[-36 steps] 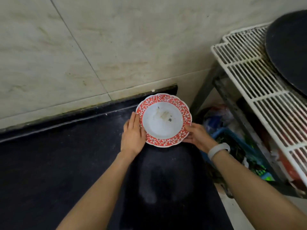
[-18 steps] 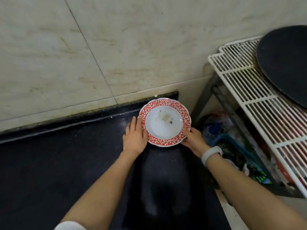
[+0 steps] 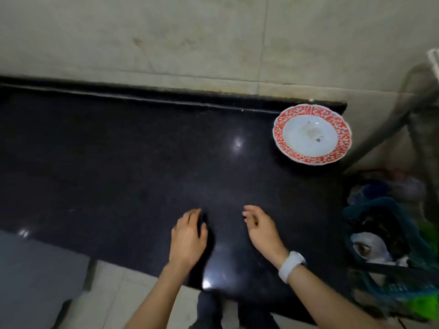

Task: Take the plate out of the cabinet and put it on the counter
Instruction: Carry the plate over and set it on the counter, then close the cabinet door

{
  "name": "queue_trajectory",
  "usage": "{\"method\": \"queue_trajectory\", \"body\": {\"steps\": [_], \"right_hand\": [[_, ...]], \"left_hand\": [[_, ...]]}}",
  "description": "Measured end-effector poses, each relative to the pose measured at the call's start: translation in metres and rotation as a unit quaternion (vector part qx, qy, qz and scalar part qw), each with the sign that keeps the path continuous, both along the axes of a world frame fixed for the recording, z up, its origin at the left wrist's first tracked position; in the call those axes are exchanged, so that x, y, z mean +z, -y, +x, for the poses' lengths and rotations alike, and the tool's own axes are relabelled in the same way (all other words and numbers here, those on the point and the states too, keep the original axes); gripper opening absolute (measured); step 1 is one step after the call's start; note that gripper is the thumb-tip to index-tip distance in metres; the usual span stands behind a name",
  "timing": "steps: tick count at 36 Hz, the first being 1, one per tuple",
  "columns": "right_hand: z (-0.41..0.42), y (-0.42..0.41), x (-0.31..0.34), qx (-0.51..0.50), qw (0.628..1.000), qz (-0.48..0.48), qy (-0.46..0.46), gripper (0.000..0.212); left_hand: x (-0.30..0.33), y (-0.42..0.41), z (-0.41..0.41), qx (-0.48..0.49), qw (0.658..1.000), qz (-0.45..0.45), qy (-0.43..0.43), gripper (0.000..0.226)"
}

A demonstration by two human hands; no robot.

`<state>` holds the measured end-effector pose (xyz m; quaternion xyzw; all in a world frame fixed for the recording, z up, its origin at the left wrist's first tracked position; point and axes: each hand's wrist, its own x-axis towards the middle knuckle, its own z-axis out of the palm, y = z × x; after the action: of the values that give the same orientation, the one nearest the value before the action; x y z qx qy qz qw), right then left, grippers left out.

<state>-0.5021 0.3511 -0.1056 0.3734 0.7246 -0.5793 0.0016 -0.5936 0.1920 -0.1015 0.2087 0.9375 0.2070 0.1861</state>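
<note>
Writing shows nowhere. Your plate (image 3: 312,134) sits at the counter (image 3: 118,162) far right corner by the wall (image 3: 190,36). Your left hand (image 3: 187,238) and right hand (image 3: 262,230), a white band (image 3: 291,265) on its wrist, hover empty, fingers loosely curled. Beside the counter stands a blurred basket (image 3: 389,245).

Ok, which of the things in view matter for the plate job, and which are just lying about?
Part of the job:
plate, on the counter
black counter
left hand, empty
right hand, empty

Lying about:
basket of clutter
white wristband
</note>
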Motion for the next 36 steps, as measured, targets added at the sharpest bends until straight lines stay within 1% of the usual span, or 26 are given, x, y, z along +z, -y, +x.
{"method": "queue_trajectory", "body": {"steps": [3, 7, 9, 10, 11, 14, 16, 17, 20, 22, 25, 31, 33, 36], "right_hand": [[0.006, 0.042, 0.002, 0.094, 0.995, 0.022, 0.005, 0.031], [0.008, 0.113, -0.002, 0.177, 0.982, 0.071, 0.007, 0.030], [0.006, 0.150, -0.002, 0.224, 0.970, 0.089, 0.011, 0.030], [0.003, 0.200, 0.003, 0.264, 0.960, 0.097, 0.004, 0.031], [0.000, 0.227, 0.006, 0.284, 0.954, 0.100, 0.003, 0.034], [-0.005, 0.246, 0.002, 0.295, 0.946, 0.134, 0.008, 0.044], [-0.007, 0.292, -0.003, 0.323, 0.935, 0.145, 0.013, 0.045], [-0.007, 0.322, -0.003, 0.346, 0.927, 0.143, 0.017, 0.043], [-0.003, 0.405, -0.006, 0.403, 0.906, 0.127, 0.016, 0.029], [-0.005, 0.450, -0.006, 0.436, 0.892, 0.116, 0.013, 0.027], [-0.017, 0.505, -0.005, 0.481, 0.868, 0.124, 0.013, 0.028], [-0.064, 0.594, -0.009, 0.542, 0.831, 0.126, 0.014, 0.028], [-0.088, 0.620, -0.011, 0.558, 0.821, 0.124, 0.014, 0.029], [-0.131, 0.660, -0.013, 0.563, 0.817, 0.123, 0.002, 0.029]], "left_hand": [[-0.003, 0.051, 0.014, 0.033, 0.999, -0.020, -0.011, 0.040], [0.003, 0.128, 0.036, 0.090, 0.996, 0.019, 0.006, 0.048], [-0.001, 0.171, 0.041, 0.119, 0.992, 0.030, -0.004, 0.047], [-0.002, 0.225, 0.052, 0.153, 0.988, 0.027, -0.003, 0.048], [-0.003, 0.254, 0.058, 0.171, 0.985, 0.019, -0.003, 0.049], [-0.001, 0.280, 0.062, 0.192, 0.981, 0.027, 0.008, 0.049], [0.004, 0.331, 0.070, 0.224, 0.974, 0.031, 0.006, 0.041], [0.005, 0.363, 0.076, 0.244, 0.969, 0.030, -0.005, 0.039], [0.009, 0.453, 0.098, 0.306, 0.952, 0.021, -0.014, 0.039], [0.013, 0.502, 0.108, 0.345, 0.938, 0.010, -0.014, 0.039], [0.016, 0.559, 0.110, 0.394, 0.919, 0.006, -0.010, 0.039], [0.009, 0.634, 0.089, 0.460, 0.888, 0.021, -0.015, 0.039], [0.005, 0.654, 0.075, 0.459, 0.888, 0.028, -0.019, 0.040], [-0.001, 0.682, 0.043, 0.448, 0.893, 0.028, -0.024, 0.040]]}}
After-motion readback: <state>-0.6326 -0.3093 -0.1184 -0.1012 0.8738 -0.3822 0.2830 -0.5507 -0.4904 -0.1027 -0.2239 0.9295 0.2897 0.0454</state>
